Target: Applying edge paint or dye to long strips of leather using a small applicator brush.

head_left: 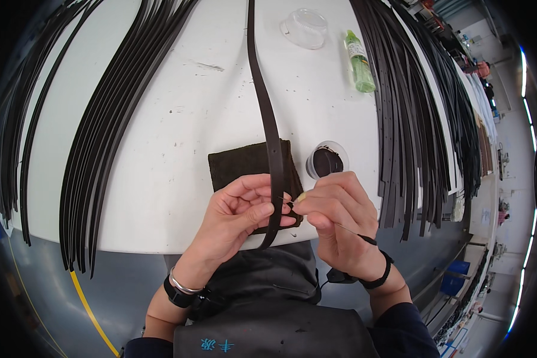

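A long dark leather strap (pixel 261 89) runs down the middle of the white table toward me, with small holes near its close end. My left hand (pixel 235 209) pinches that end, thumb on its face and fingers behind. My right hand (pixel 340 209) is closed on a thin metal tool (pixel 352 230) with a dark end; its working tip is close to the strap's right edge, too small to make out. Something yellowish (pixel 301 196) covers a right fingertip. Beneath the hands lies a folded dark cloth (pixel 238 161). Just past my right hand stands a clear cup (pixel 328 161) of dark paint-like stuff.
Bundles of dark straps hang over the table (pixel 179 119) edges at left (pixel 116 101) and right (pixel 400 119). A green bottle (pixel 360 65) lies at the far right, near a clear plastic tub (pixel 306 28). A blue bin (pixel 454 278) is on the floor at right.
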A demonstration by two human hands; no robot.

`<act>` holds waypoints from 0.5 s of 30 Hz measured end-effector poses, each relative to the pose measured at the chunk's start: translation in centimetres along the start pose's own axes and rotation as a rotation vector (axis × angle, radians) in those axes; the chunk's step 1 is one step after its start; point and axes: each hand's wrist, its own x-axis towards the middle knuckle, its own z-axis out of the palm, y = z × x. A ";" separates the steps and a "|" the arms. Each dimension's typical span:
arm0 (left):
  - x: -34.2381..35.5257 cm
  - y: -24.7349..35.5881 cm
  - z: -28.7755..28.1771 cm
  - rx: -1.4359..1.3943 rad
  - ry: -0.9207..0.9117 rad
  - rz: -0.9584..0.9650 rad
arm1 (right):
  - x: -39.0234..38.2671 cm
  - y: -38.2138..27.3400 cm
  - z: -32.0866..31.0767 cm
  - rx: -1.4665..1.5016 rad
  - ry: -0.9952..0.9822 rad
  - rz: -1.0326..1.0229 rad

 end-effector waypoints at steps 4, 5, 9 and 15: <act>0.0 0.0 0.0 0.014 0.003 -0.018 | -0.1 -0.3 0.1 0.060 -0.006 0.026; 0.0 0.0 0.0 0.001 0.001 -0.005 | -0.1 -0.2 0.2 0.060 -0.005 0.026; 0.0 0.0 0.1 -0.001 0.010 -0.008 | -0.2 -0.2 0.1 0.011 0.004 0.024; 0.0 0.0 0.1 0.003 0.015 -0.004 | -0.2 0.4 0.3 0.011 0.002 -0.007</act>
